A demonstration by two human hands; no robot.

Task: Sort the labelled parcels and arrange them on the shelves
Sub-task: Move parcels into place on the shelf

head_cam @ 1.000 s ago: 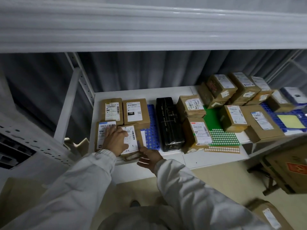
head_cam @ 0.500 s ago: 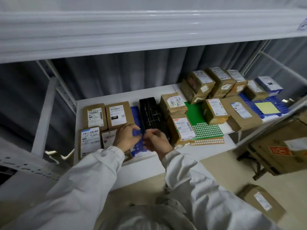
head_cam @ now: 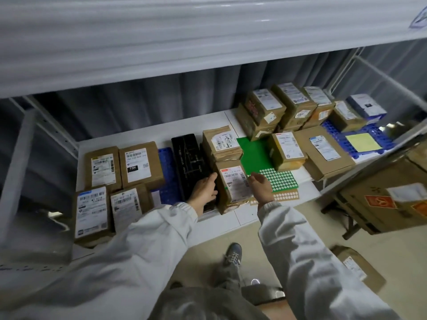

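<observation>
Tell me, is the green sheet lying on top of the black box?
No, the green sheet lies right of the black box, with brown parcels between them.

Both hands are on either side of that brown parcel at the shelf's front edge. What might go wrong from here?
The brown parcel sits at the shelf's front edge, between the left hand and right hand; a poor grip might tip it onto the floor. Lifting it may also nudge the black box or drag the dotted green sheet beside it.
</observation>
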